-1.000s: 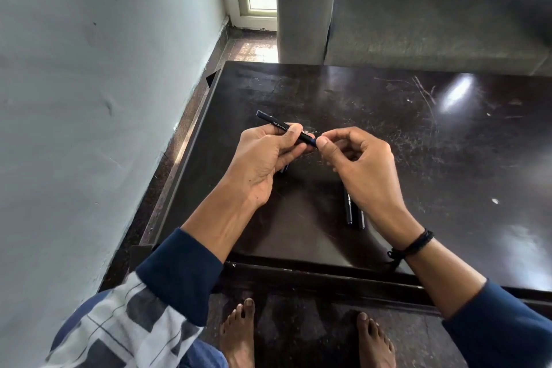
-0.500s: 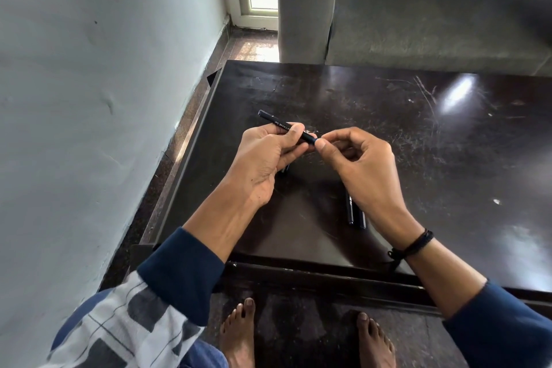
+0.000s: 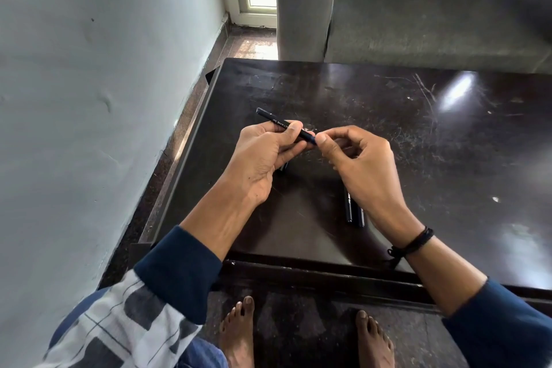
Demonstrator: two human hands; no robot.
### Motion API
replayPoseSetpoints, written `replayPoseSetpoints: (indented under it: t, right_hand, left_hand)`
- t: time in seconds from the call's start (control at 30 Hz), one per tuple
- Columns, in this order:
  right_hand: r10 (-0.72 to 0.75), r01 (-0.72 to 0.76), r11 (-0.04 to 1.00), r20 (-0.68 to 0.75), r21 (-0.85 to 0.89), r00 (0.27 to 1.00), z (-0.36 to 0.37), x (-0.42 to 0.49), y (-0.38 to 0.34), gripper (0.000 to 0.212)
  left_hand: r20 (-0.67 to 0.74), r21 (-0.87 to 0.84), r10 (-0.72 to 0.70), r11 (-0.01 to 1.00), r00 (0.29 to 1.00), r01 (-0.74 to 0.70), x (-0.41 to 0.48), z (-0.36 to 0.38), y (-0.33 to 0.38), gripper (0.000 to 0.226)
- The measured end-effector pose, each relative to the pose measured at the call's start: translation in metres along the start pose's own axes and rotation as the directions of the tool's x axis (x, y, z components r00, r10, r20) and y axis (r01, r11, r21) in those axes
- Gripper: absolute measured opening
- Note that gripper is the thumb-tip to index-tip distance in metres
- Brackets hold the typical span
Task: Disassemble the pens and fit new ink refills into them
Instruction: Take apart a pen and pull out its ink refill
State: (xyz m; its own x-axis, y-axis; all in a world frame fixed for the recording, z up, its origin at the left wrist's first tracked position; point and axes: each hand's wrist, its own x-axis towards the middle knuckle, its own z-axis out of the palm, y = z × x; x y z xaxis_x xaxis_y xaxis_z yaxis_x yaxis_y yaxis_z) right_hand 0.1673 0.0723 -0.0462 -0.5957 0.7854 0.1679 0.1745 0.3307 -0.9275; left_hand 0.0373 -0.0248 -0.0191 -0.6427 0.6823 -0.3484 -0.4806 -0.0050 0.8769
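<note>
A black pen (image 3: 286,125) is gripped in the left hand (image 3: 263,158) above the dark worktop (image 3: 448,158), well inside its left edge. Its near end is pinched by the right hand (image 3: 358,164). Two more pens (image 3: 354,212) are lain beneath the right wrist; open surface is left rightward.

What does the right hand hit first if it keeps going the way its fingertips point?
The near end of the black pen held in the left hand. The right hand pinches right at that tip, though actual contact is unclear.
</note>
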Motion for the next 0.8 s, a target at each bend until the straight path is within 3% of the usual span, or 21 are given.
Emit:
replayPoseSetpoints:
  t: [0.27,0.57,0.8]
  right_hand:
    - [-0.003,0.003,0.999,0.001,-0.037,1.000,0.0013,0.0003,0.0025,0.020]
    - [-0.003,0.003,1.000,0.009,0.003,1.000,0.0000,0.0000,0.0004,0.006]
    - [-0.013,0.013,0.999,0.028,-0.029,1.000,-0.0010,0.0021,0.0039,0.012]
  left_hand:
    - [-0.008,0.021,-0.011,1.000,1.000,0.011,-0.0012,0.0028,-0.0038,0.014]
    - [-0.014,0.016,-0.002,1.000,1.000,0.003,-0.0004,0.0010,-0.0006,0.013]
    - [-0.014,0.018,-0.016,1.000,1.000,0.016,-0.0002,0.0012,-0.0018,0.014]
